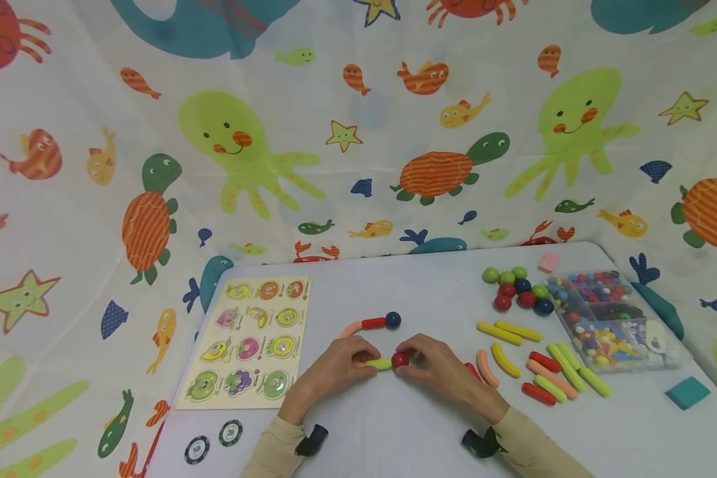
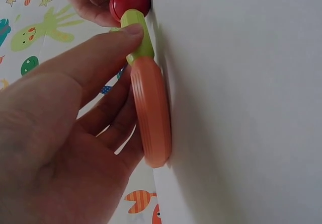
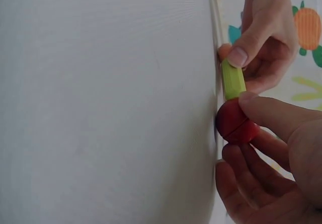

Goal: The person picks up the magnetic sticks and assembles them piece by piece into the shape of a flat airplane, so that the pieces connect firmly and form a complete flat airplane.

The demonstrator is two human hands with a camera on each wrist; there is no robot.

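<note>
My left hand (image 1: 337,366) pinches a light green stick (image 1: 380,364) between thumb and fingers. My right hand (image 1: 437,366) grips a red ball (image 1: 399,360), which touches the stick's right end. In the left wrist view an orange, slightly curved stick (image 2: 152,113) meets the other end of the green stick; my left hand covers most of it in the head view. Just beyond my hands lie a peach curved stick (image 1: 352,328), a red stick (image 1: 373,323) and a dark blue ball (image 1: 393,320) in a row, end to end.
Right of my hands lie loose yellow sticks (image 1: 500,333), several other coloured sticks and a cluster of balls (image 1: 506,290). Behind them stands a clear compartment box (image 1: 651,362) of beads. On the left are a fruit puzzle board (image 1: 251,345) and two round chips (image 1: 230,433).
</note>
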